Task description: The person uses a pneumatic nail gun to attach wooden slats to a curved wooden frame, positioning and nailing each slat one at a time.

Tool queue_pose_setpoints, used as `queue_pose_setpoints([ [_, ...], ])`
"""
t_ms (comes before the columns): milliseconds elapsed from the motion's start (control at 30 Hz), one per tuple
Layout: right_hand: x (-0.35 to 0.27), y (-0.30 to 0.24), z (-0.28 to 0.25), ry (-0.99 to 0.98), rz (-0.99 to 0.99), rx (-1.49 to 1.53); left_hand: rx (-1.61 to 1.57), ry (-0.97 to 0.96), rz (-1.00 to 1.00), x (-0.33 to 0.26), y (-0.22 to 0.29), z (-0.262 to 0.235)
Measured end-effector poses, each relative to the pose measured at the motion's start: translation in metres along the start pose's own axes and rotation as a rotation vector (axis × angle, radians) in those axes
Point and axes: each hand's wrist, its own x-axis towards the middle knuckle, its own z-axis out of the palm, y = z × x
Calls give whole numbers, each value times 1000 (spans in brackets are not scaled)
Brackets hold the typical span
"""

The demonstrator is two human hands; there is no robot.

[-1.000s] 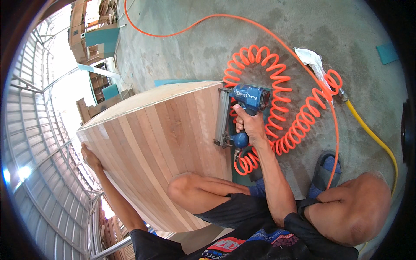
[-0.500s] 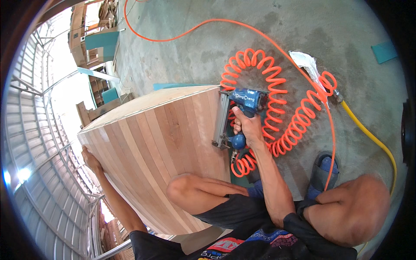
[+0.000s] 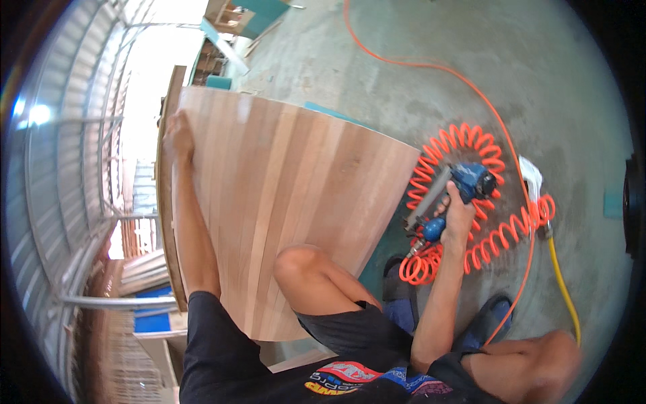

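A large wooden box [image 3: 289, 182] with a face of striped planks stands before me, leaning near my bent left knee. At its far left corner my left hand [image 3: 179, 137] is closed over the edge; some fingertips are hidden. My right hand [image 3: 457, 219] grips the handle of a blue pneumatic nail gun [image 3: 471, 180], its long grey magazine toward the box. The nail gun is held in the air to the right of the box, apart from it. A coiled orange air hose [image 3: 494, 252] joins the tool at the base of its handle.
A yellow hose [image 3: 564, 283] connects to the orange one at the right, beside a white plastic piece [image 3: 530, 176]. My sandalled feet rest on the concrete floor [image 3: 404, 94]. Wooden furniture parts [image 3: 232, 17] lie far left; a metal-sheeted wall [image 3: 60, 168] rises at left.
The nail gun has come away from the box's right edge, out to the right. The box has tilted and turned, my left hand still on its edge. My view has shifted left.
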Motion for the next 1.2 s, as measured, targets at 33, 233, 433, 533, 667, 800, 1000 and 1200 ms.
queue_pose_setpoints([
  [33, -4, -1, 1, -29, -16, 16, 74, 56, 103, 13, -13, -6],
  [233, 13, -20, -28, -64, -121, -98, -215, 256, 137, -22, 29, 5],
  [433, -32, -55, -15, -67, -248, -410, -101, 323, 217, 9, -23, 0],
  [533, -51, -88, -8, 14, -394, -430, -81, 353, 207, 7, -12, -5],
  [667, -55, -107, -29, 57, -421, -317, -121, 354, 108, 1, -3, 17],
  [800, -64, -132, -29, 36, -404, 17, -59, 323, 118, 5, -13, 25],
  [1000, -75, -211, -39, -199, -459, 539, -137, 334, 112, -4, -14, 40],
  [1200, -172, -355, 12, -451, -1272, 419, -163, 342, 121, -11, -1, 32],
])
